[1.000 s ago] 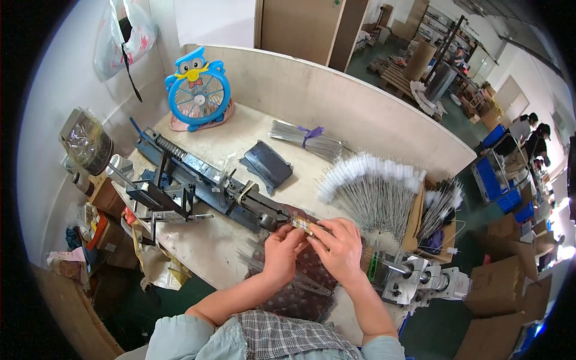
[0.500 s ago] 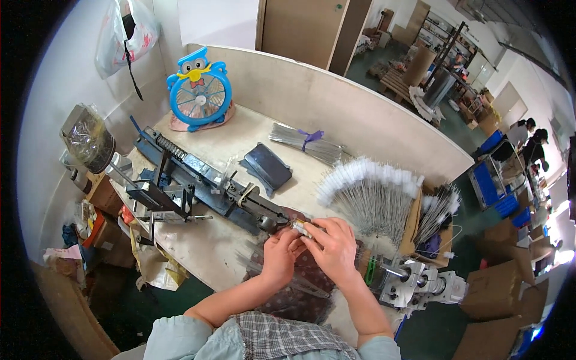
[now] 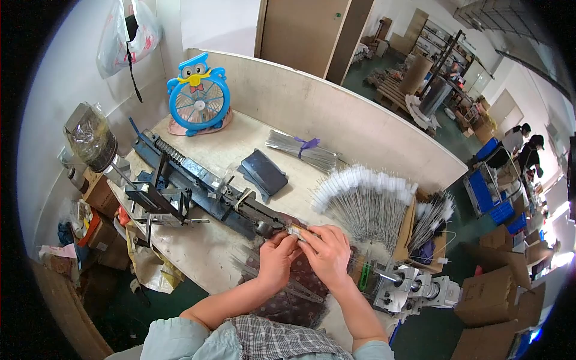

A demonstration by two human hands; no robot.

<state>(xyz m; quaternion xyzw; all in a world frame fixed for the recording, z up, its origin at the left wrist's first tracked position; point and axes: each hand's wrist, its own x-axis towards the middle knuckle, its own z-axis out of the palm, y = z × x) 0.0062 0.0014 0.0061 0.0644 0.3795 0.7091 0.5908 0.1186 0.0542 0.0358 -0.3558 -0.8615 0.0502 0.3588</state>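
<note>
Both hands meet at the near edge of a pale workbench (image 3: 210,252). My left hand (image 3: 277,259) and my right hand (image 3: 327,252) together pinch a small tan, thin-stemmed piece (image 3: 297,231) right at the end of a long dark metal machine (image 3: 198,186) that runs diagonally across the bench. Under my wrists lies a dark dotted cloth (image 3: 288,300). Just beyond my right hand fans a spread of thin metal rods with white tips (image 3: 366,198).
A blue owl-shaped fan (image 3: 198,96) stands at the back left. A tied bundle of grey rods (image 3: 303,150) and a dark flat pouch (image 3: 264,174) lie mid-bench. A cardboard box of more white-tipped rods (image 3: 429,228) and a grey metal device (image 3: 414,288) sit to the right. People stand far right.
Both hands have stayed together at the machine's end, shifting only slightly as the fingers work the small piece. Nothing else on the bench has moved.
</note>
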